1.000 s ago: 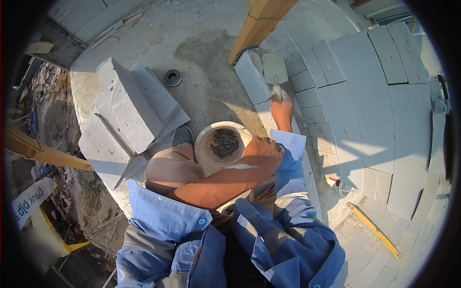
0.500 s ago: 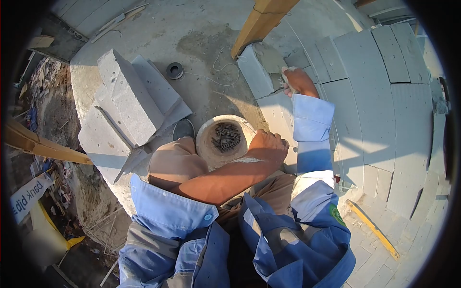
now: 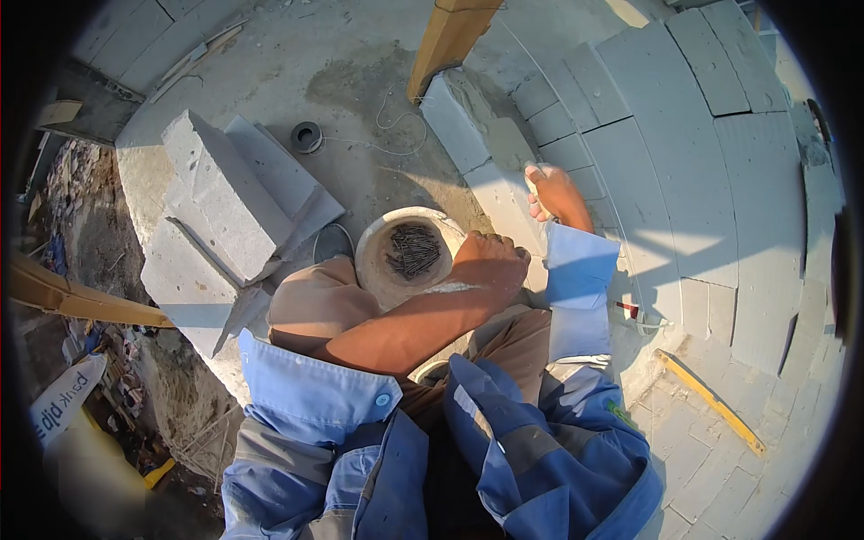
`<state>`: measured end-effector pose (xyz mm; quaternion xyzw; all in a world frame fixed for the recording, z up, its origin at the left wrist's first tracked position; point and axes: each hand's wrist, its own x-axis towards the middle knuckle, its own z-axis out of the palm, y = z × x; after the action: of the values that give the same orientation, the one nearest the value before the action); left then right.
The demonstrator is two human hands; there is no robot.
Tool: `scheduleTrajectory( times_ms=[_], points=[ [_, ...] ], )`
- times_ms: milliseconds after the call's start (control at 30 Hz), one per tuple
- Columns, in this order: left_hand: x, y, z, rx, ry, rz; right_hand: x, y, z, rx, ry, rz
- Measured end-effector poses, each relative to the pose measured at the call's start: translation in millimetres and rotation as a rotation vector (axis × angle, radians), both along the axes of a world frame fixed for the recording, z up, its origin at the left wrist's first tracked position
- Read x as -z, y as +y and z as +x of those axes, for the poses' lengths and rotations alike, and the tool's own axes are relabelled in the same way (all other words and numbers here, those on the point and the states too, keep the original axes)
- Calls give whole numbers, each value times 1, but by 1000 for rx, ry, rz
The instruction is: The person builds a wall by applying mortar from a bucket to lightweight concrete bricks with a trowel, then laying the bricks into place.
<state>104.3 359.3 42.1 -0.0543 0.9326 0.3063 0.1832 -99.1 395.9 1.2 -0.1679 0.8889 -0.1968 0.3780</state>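
My right hand (image 3: pixel 558 196) is closed around a pale object (image 3: pixel 533 187), mostly hidden by the fingers, above the low row of light grey blocks (image 3: pixel 504 193). My left forearm crosses in front of me. At its end my left hand (image 3: pixel 493 256) is curled with the knuckles up, close beside the right rim of a round, pale, crusted bucket (image 3: pixel 371 281). Whatever lies under its fingers is hidden. Inside the bucket is a heap of dark nails (image 3: pixel 414 251).
Stacked grey blocks (image 3: pixel 220 193) stand at left, near a dark spool (image 3: pixel 306 137) trailing thin cord. A wooden post (image 3: pixel 450 45) rises behind the block row. At right are a block wall (image 3: pixel 693 198) and a yellow level (image 3: pixel 711 403). Debris lies beyond the left edge.
My right hand has drawn back toward me along the block row, away from its mortar-smeared part. My left hand stays beside the bucket. The view has shifted slightly.
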Motion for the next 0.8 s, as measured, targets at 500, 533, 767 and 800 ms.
scheduleTrajectory(
  times_ms=[500, 533, 767, 800],
  points=[
    [-5, -3, 0, 38, -90, 52, 55, 100, 26, 174, -78, -254],
    [-5, -3, 0, 39, -90, 51, 62, 111, 28, 144, -62, -297],
    [4, -3, 5, 24, -36, 23, 97, 145, 20, -63, 201, -357],
    [3, -4, 5, 20, -48, 21, 97, 136, 21, -120, 267, -402]
  ],
)
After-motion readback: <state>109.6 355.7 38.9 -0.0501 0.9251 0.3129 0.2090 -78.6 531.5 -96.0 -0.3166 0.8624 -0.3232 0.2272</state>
